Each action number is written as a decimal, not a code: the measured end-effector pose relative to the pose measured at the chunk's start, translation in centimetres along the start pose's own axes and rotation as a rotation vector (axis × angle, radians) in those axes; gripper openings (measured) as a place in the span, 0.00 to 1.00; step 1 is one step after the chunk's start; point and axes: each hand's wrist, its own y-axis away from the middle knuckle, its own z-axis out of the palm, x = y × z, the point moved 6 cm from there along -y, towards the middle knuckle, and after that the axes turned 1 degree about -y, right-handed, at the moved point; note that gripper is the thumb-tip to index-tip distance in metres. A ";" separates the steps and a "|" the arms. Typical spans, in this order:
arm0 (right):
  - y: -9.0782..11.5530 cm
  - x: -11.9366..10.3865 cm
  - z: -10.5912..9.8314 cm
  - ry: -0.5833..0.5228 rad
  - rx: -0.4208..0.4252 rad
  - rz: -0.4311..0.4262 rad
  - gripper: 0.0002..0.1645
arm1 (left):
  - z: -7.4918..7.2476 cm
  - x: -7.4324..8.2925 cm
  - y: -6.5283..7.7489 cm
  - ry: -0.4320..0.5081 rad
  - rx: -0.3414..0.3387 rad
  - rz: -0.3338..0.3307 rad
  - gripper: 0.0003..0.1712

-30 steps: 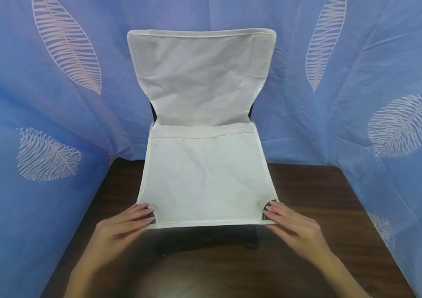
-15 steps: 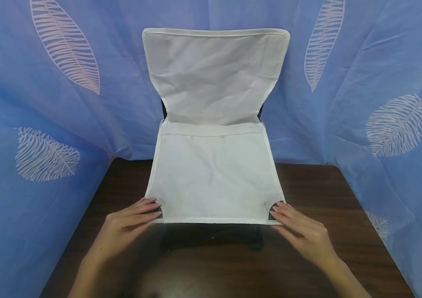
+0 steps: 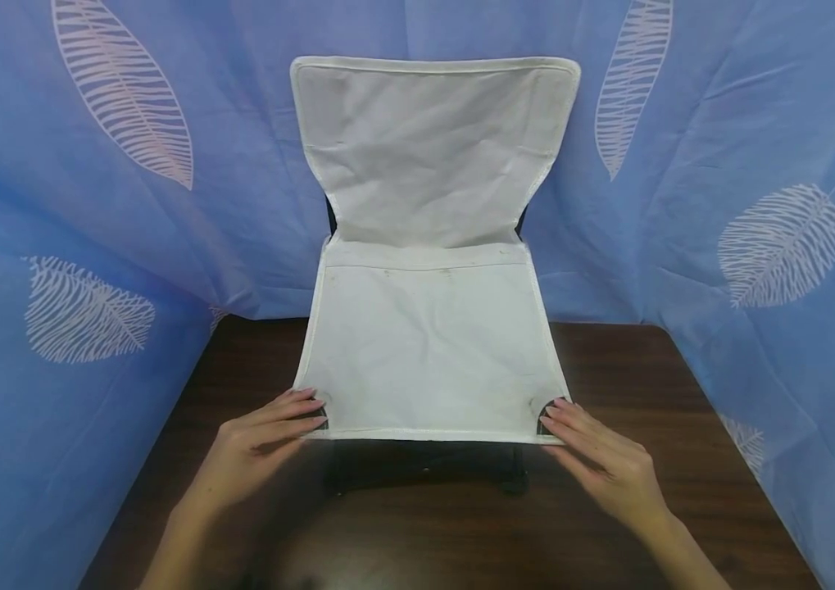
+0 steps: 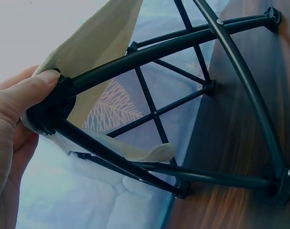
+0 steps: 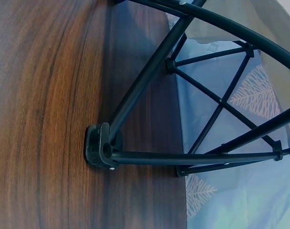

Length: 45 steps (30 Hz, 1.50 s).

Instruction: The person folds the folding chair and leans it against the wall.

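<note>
White cloth chair (image 3: pixel 428 352), mid-frame: my left hand (image 3: pixel 247 447) and right hand (image 3: pixel 609 460) grip its front corners, probably for steadiness.

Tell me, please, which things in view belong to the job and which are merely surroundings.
In the job:
left hand, gripping one front corner
right hand, gripping the other
white fabric seat
black tubular frame

Surroundings:
wooden table, beneath the frame
blue leaf-print cloth
</note>
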 end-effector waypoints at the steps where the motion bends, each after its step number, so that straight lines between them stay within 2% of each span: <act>1: 0.0 0.0 0.0 0.003 0.001 -0.001 0.21 | 0.0 0.1 -0.1 -0.005 -0.005 0.010 0.17; 5: 0.1 -0.1 0.0 0.041 -0.021 -0.002 0.21 | 0.2 0.0 -0.2 -0.051 -0.070 0.014 0.19; 7: 0.3 -0.1 0.0 0.058 -0.052 0.001 0.23 | 0.4 -0.2 -0.2 -0.082 -0.118 -0.010 0.21; 9: 0.5 0.1 0.2 0.065 -0.090 0.009 0.24 | 0.5 -0.4 -0.1 -0.111 -0.161 -0.035 0.24; 14: 1.0 1.1 0.8 0.065 -0.221 0.043 0.28 | 0.6 -0.3 0.1 -0.164 -0.199 -0.027 0.23; 18: 1.1 1.6 1.3 0.051 -0.298 0.046 0.29 | 0.5 0.2 -0.1 -0.230 -0.182 0.067 0.22; 21: 1.1 1.6 1.3 0.051 -0.314 0.043 0.29 | 0.6 0.7 -0.3 -0.300 -0.151 0.164 0.23; 23: 1.1 1.6 1.2 0.051 -0.319 0.042 0.29 | 0.7 0.9 -0.2 -0.333 -0.145 0.199 0.23; 27: 0.9 1.6 1.1 0.048 -0.311 0.021 0.29 | 0.8 0.8 -0.1 -0.317 -0.127 0.214 0.22; 34: 0.6 1.5 1.0 0.029 -0.281 0.011 0.28 | 0.7 0.3 0.1 -0.219 -0.106 0.209 0.21; 45: 0.7 1.6 0.7 0.027 -0.279 0.028 0.29 | 0.4 0.2 0.0 -0.228 -0.133 0.182 0.21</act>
